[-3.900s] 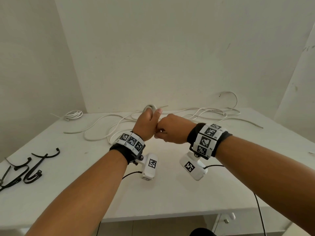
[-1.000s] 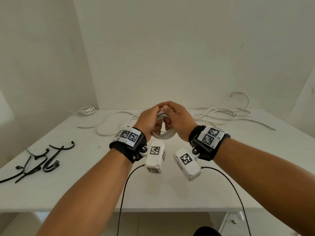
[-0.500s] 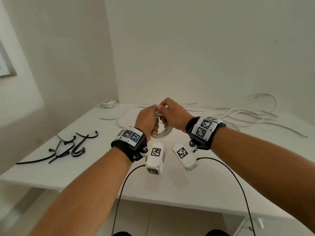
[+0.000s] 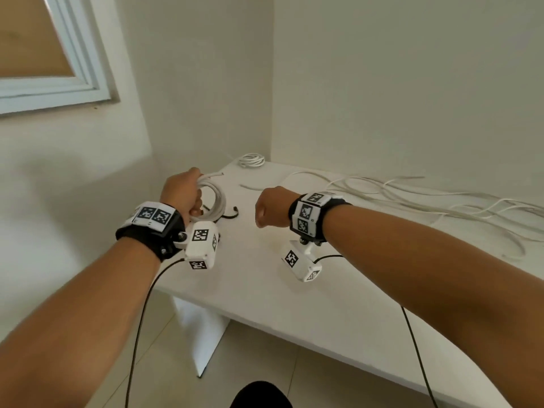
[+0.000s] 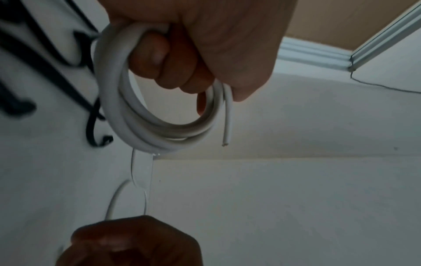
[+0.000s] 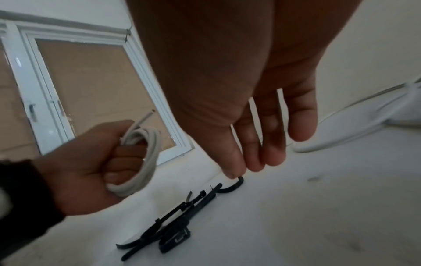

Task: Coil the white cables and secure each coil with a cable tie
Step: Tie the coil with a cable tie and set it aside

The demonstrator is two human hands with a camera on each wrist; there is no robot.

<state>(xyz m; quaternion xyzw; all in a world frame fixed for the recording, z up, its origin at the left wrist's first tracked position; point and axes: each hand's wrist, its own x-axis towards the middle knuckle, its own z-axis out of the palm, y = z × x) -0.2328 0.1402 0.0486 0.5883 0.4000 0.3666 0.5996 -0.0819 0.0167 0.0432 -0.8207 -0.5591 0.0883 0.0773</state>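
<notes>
My left hand [image 4: 182,192] grips a small coil of white cable [image 4: 214,198] above the table's left end; one cut end sticks out past the fist. In the left wrist view the fingers curl through the coil [image 5: 127,111]. My right hand [image 4: 269,208] is apart from the coil, holding nothing. Its fingers [image 6: 268,144] hang straight down, one tip close to the curled end of a black cable tie [image 6: 234,185]. Several more black cable ties [image 6: 175,221] lie in a heap on the white table [image 4: 294,295] below the coil.
Loose white cables [image 4: 418,198] sprawl over the table's far right side. A small finished coil [image 4: 251,159] sits in the far corner by the wall. A window [image 4: 44,45] is on the left wall. The table's left edge is just below my left wrist.
My right hand has let go of the coil and moved off to the right, fingers now straight. My left hand carried the coil left, over the black ties. The head view swung left.
</notes>
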